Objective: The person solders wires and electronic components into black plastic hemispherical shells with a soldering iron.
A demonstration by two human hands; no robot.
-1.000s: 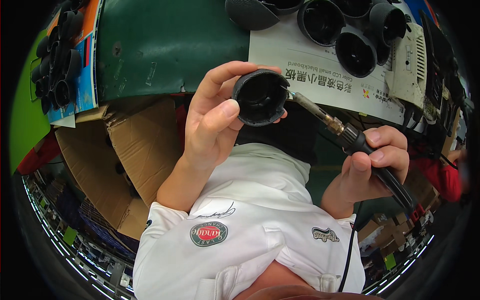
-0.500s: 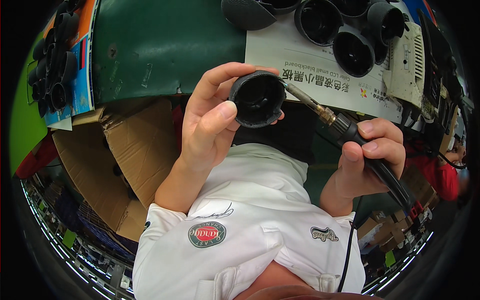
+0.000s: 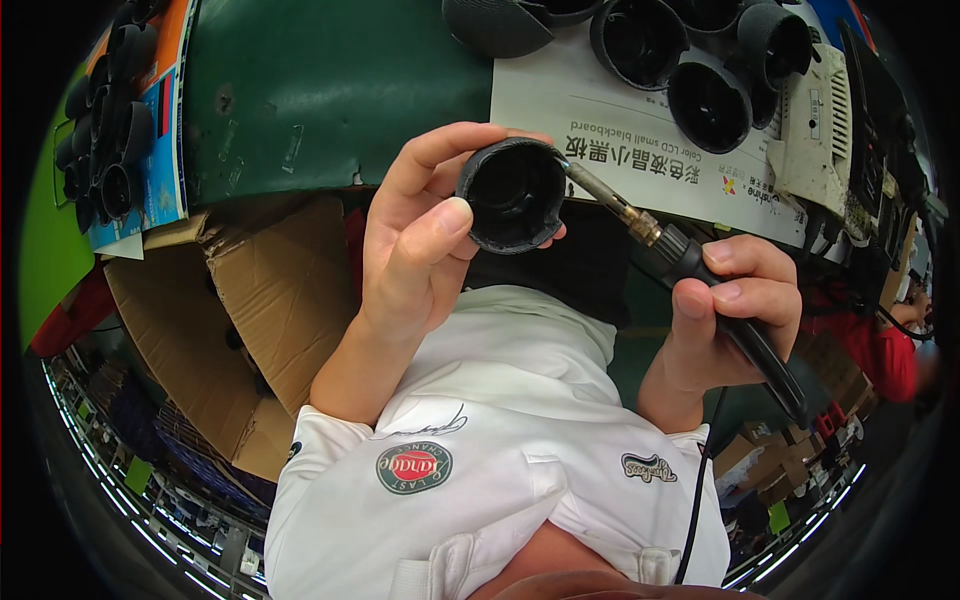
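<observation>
My left hand (image 3: 415, 225) grips a black, cup-shaped plastic shell (image 3: 512, 200) from its left side, thumb on the near rim and fingers behind. The shell's hollow opening faces me, and its rim looks uneven. In my right hand (image 3: 738, 305) is a soldering iron (image 3: 680, 255) with a black handle and a stained metal barrel. Its tip is at the upper right rim of the shell; whether it touches cannot be told. My fingers and thumb wrap the handle just behind the collar.
Several similar black shells (image 3: 708, 105) lie on a white printed sheet (image 3: 540, 105) over the green table (image 3: 330, 90). More shells (image 3: 115, 130) are stacked at the far left. A beige vented device (image 3: 815, 130) stands at right. An open cardboard box (image 3: 270, 310) sits below the table edge.
The soldering iron and my right hand have shifted slightly left. The shell has moved a little left and up in my left hand.
</observation>
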